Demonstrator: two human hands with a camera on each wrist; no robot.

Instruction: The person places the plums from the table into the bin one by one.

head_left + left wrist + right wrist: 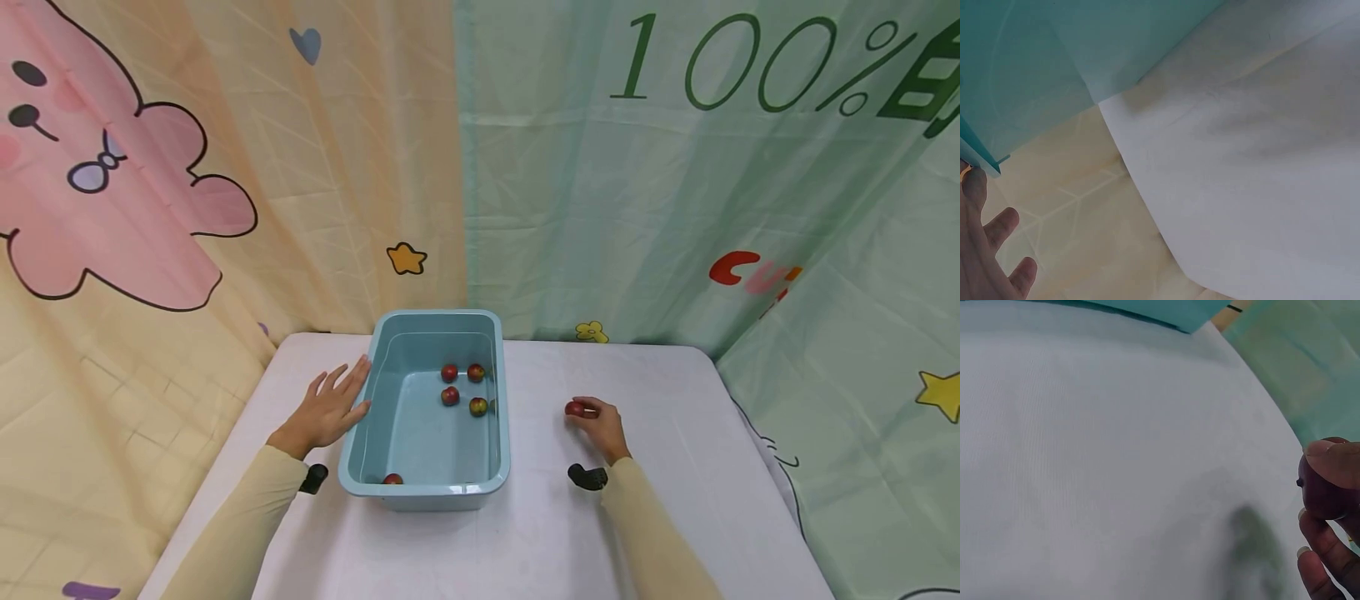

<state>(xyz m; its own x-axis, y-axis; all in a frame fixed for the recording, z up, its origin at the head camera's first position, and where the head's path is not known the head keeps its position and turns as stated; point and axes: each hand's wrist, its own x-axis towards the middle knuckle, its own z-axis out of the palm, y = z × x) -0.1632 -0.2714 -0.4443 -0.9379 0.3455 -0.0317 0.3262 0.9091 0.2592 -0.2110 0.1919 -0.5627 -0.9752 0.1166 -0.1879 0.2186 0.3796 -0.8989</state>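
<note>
A light blue plastic basin stands on the white-covered table, with several small red and yellow-green apples inside it. One more apple lies at the basin's near left corner, partly hidden by the wall. My left hand has its fingers spread and touches the basin's left rim. To the right of the basin, above the table, my right hand pinches a dark red apple between thumb and fingers. In the right wrist view that apple's small stem end faces left.
White cloth covers the table. Printed curtains hang behind and at both sides of it. A black wrist strap shows by the right hand, and another by the left.
</note>
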